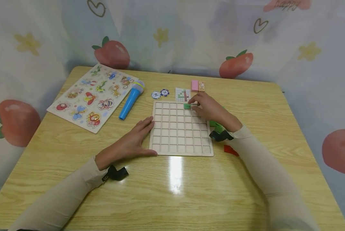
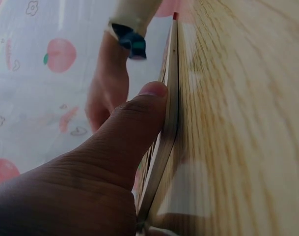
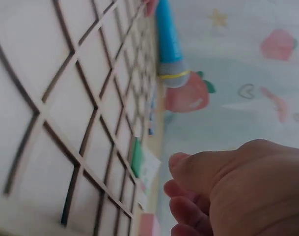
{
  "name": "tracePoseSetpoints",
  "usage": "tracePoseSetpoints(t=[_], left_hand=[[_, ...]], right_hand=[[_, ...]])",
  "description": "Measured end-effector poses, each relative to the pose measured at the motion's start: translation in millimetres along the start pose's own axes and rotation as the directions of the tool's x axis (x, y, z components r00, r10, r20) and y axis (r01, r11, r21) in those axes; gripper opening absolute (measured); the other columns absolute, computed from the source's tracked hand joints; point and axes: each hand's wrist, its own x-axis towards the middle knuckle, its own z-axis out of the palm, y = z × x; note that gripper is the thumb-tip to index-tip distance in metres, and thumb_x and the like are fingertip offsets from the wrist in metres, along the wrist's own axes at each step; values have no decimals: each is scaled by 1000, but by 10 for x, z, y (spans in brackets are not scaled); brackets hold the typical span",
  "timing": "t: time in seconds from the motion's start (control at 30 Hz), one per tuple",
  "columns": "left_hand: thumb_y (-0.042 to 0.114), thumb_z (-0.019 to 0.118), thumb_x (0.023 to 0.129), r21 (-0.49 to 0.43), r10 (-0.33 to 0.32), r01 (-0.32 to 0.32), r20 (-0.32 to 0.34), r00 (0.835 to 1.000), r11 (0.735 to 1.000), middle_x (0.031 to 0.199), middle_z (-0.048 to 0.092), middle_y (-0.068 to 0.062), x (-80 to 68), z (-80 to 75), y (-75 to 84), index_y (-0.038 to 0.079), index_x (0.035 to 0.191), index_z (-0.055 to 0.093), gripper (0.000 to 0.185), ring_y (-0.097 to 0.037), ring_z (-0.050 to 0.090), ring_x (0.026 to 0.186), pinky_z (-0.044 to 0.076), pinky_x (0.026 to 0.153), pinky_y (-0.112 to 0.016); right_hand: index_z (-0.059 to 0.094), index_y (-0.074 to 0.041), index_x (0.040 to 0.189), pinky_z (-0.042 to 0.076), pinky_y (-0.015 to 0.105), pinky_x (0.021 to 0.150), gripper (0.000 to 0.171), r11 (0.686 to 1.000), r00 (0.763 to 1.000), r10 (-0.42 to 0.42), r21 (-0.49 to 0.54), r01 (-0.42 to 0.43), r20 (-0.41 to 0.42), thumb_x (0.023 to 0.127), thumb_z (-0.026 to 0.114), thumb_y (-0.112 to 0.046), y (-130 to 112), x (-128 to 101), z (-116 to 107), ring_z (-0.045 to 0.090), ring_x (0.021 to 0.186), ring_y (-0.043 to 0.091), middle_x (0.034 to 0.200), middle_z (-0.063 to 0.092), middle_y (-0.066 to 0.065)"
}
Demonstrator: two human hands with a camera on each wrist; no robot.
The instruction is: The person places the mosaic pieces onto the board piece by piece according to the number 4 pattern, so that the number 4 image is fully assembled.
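Note:
A pale wooden grid board [image 1: 173, 132] lies flat on the table, with a green square tile [image 1: 187, 106] in a cell of its far row. My left hand [image 1: 127, 142] rests at the board's left side, fingers stretched along the edge and thumb against the near left corner. Over the board's far right part is my right hand [image 1: 210, 107], its thumb and fingertips just right of the green tile. In the right wrist view its fingers [image 3: 183, 206] are loosely bent, and no piece shows between them. Behind the board lies a small printed grid card [image 1: 181, 95].
Green pieces [image 1: 214, 124] and a red piece [image 1: 231, 150] lie right of the board, partly under my right arm. Beyond are a pink block [image 1: 194, 85], a small patterned box [image 1: 201, 86] and two chips [image 1: 164, 92]. Leftward lie a blue toy microphone [image 1: 129, 103] and an insect picture board [image 1: 83, 86].

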Motion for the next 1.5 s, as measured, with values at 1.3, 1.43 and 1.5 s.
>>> tracePoseSetpoints(t=[1.3, 1.43, 1.5], left_hand=[[58, 89, 82, -3, 11, -11, -4, 1000, 1000, 183, 6, -7, -2, 9, -14, 6, 171, 20, 124, -41, 8, 168, 17, 135, -61], [59, 88, 82, 2, 12, -12, -7, 1000, 1000, 183, 7, -8, -1, 17, -26, 6, 171, 21, 124, -44, 8, 168, 18, 135, -62], [59, 88, 82, -2, 12, -12, -8, 1000, 1000, 183, 7, -7, 2, 19, -31, 6, 171, 21, 124, -44, 8, 168, 18, 134, -63]], right_hand=[[70, -2, 130, 34, 40, 80, 27, 935, 857, 354, 120, -334, -376, 106, 67, -14, 566, -1262, 334, 45, 100, 32, 118, 59, 19], [70, -2, 131, 34, 41, 81, 28, 932, 856, 363, 120, -343, -367, 106, 66, -14, 558, -1250, 324, 44, 101, 33, 117, 58, 20], [69, -1, 131, 35, 41, 81, 28, 930, 857, 366, 117, -347, -364, 106, 65, -14, 554, -1246, 314, 44, 101, 33, 116, 57, 20]])
